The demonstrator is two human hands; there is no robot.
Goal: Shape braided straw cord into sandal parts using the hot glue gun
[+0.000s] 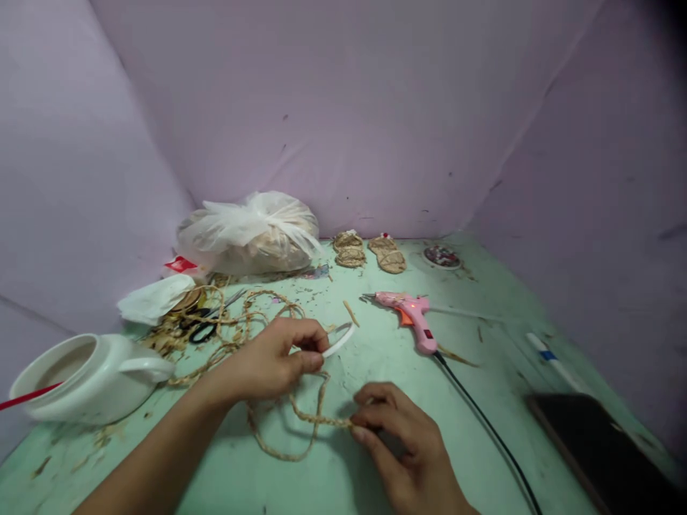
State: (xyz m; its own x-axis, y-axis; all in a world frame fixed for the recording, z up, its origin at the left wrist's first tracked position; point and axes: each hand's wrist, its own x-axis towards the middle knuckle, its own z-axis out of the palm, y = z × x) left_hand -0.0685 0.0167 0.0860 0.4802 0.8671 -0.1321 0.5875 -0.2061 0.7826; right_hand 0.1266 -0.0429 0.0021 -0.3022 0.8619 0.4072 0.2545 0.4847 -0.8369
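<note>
Between the thumb and fingers of my left hand (287,354) is a thin white curved strip (340,342), raised above the table; part of it is hidden by the fingers. My right hand (405,436), lower and to the right, pinches the end of a braided straw-coloured cord (325,420). That cord loops beneath my left hand, and more of it lies coiled to the left. A pink glue gun (411,315) with a lit orange light rests on the table beyond my right hand.
At left stand a white pot (96,400) and black-handled scissors (204,331) among fibre scraps. Farther back are a tied plastic bag (257,236), two small woven sandal shapes (387,255) and a round dish (441,257). A phone (601,450) and a marker (555,361) lie at right.
</note>
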